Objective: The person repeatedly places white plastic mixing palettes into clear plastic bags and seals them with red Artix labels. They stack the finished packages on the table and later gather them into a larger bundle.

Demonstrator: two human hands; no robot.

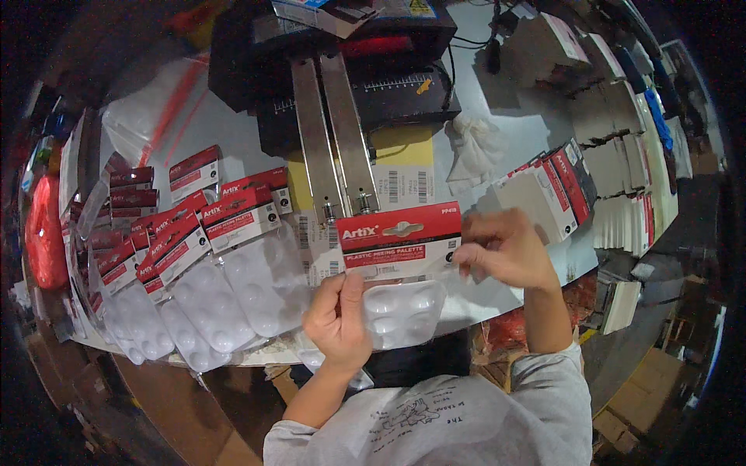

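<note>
A white plastic paint palette with rounded wells hangs below a red and white header card in front of me. My left hand is closed on its lower left side, thumb on the front at the card's bottom edge. At the card's right edge, my right hand is closed with thumb and fingers pinching the card; part of the fingers is hidden behind it. Just beyond the card's top edge are the tips of two long metal arms of a black machine.
Several carded palettes overlap on the left side of the table. Stacked header cards lie to the right, with more card stacks beyond. A crumpled white cloth and barcode label sheets are near the machine.
</note>
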